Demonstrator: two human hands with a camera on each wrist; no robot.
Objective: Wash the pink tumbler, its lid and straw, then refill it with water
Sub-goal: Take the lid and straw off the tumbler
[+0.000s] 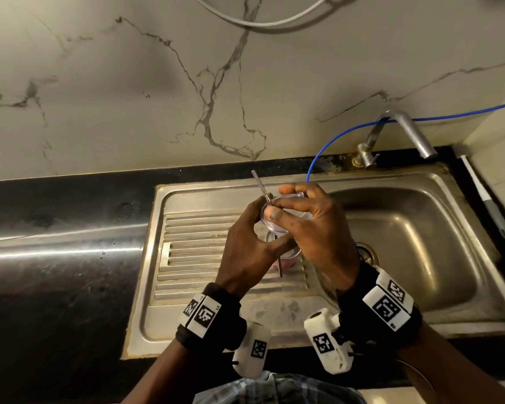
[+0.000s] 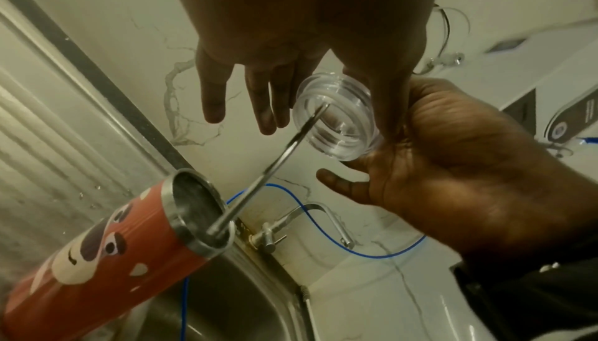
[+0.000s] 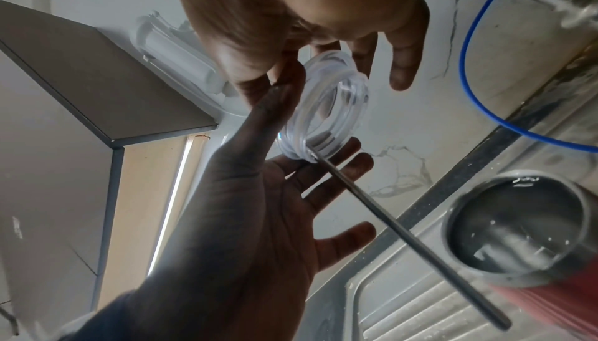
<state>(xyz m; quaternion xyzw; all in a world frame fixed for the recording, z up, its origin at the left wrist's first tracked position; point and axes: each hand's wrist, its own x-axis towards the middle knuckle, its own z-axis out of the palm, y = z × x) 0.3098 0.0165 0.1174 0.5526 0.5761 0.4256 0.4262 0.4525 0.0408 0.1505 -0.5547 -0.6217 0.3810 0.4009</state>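
The pink tumbler [image 1: 286, 262] with a cartoon print [image 2: 97, 269] stands open on the drainboard, under my hands; water glints inside it [image 3: 517, 226]. Above it I hold the clear lid [image 1: 277, 225] [image 2: 336, 118] [image 3: 323, 108] with both hands. A metal straw [image 1: 260, 185] [image 2: 268, 170] [image 3: 404, 228] runs through the lid, and its lower end hangs beside the tumbler's rim. My left hand [image 1: 254, 217] holds the lid's left edge between thumb and fingers. My right hand [image 1: 283, 205] pinches the lid's rim close to the straw.
The steel sink basin [image 1: 405, 228] lies to the right, with the faucet [image 1: 411, 132] and a blue hose [image 1: 327, 147] behind it. A bottle brush [image 1: 478, 193] rests on the right ledge. Ribbed drainboard [image 1: 193, 246] and black counter [image 1: 56, 228] stretch left.
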